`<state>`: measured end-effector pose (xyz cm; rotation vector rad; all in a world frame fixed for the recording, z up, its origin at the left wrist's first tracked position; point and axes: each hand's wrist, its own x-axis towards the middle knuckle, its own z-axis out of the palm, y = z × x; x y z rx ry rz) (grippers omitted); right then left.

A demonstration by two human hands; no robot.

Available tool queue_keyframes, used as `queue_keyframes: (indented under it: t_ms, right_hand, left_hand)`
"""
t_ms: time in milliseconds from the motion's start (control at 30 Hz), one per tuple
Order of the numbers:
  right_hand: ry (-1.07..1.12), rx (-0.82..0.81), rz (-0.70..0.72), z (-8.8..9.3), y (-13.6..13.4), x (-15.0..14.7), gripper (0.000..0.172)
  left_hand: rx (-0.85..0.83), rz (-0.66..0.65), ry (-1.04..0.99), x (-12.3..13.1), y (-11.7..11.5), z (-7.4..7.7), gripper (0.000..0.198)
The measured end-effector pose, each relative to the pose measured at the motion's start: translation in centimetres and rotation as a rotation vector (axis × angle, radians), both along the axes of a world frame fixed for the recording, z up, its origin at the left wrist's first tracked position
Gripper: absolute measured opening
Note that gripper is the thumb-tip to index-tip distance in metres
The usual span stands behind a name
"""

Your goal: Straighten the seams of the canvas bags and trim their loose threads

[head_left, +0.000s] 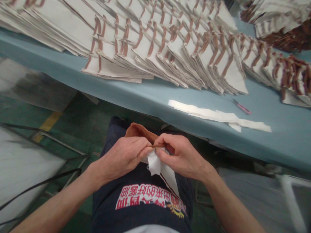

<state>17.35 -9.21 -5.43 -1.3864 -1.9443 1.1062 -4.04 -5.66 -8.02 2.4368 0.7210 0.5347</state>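
Note:
Both hands meet over my lap, pinching one piece of brown and white fabric. My left hand is closed on its brown edge, thumb against forefinger. Close beside it, my right hand pinches the same edge from the other side. From between the fingers a white strip hangs down, with a longer white flap trailing to the lower right. The brown part bulges up behind the knuckles. My fingers hide exactly how the layers meet. Beneath lies a dark apron with printed lettering.
A blue-covered table runs across in front, bearing overlapping stacks of white fabric pieces with brown bands. Near its front edge lie white fabric strips and small pink-handled snips. Metal-framed furniture stands at the left.

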Motion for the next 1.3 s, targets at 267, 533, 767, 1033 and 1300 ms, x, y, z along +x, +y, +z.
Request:
queue_keyframes:
  t_ms: [267, 533, 767, 1033, 1300]
  right_hand:
    - [0.128, -0.059, 0.093, 1.2, 0.0, 0.6, 0.011]
    - [0.289, -0.149, 0.221, 1.5, 1.6, 0.6, 0.054]
    - [0.574, -0.276, -0.013, -1.7, 0.7, -1.5, 0.06]
    - [0.409, 0.048, -0.052, -2.6, 1.4, -1.1, 0.051]
    - [0.415, -0.063, 0.048, -0.6, 1.8, 0.3, 0.037]
  left_hand:
    - [-0.184, 0.005, -0.163, -0.1, -0.6, 1.3, 0.025]
    - [-0.5, 0.04, -0.212, 0.4, -0.1, 3.1, 0.033]
    - [-0.806, 0.064, -0.363, 0.8, 0.9, 1.3, 0.042]
    - [-0.938, 0.165, -0.546, 1.3, 0.5, -0.3, 0.057]
    - [-0.991, -0.006, -0.406, -0.4, 1.2, 0.4, 0.06]
